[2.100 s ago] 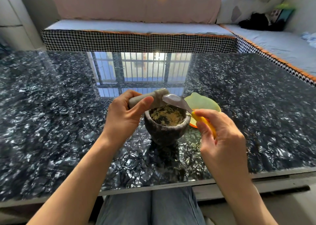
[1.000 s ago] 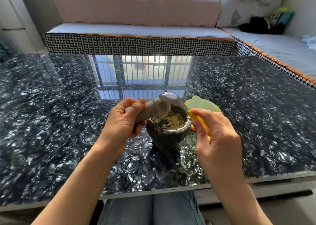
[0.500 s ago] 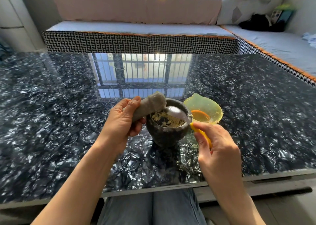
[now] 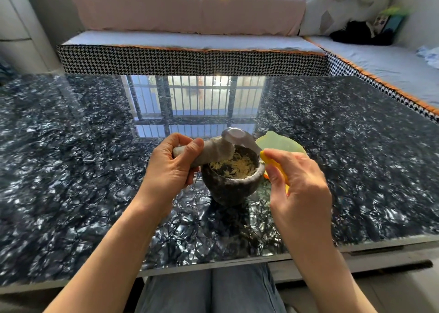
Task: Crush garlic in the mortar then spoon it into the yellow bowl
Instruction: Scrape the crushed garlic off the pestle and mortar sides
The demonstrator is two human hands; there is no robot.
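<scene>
Left hand (image 4: 169, 167): gripped the grey stone pestle (image 4: 212, 151), tip over the dark stone mortar (image 4: 231, 184).
Right hand (image 4: 300, 182): pinched the yellow-handled metal spoon (image 4: 237, 135); handle mostly hidden.
Crushed garlic (image 4: 237, 165): lay in the mortar.
Translucent yellow bowl (image 4: 282, 142): just behind, partly covered.

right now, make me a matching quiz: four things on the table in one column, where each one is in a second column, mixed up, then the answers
Things:
1. pestle
2. spoon
3. crushed garlic
4. yellow bowl

Places:
A. on the table behind the mortar
B. in the left hand, head over the mortar's rim
C. inside the mortar
D. in the right hand, scoop against the pestle head

Pairs: 1-B, 2-D, 3-C, 4-A
</scene>
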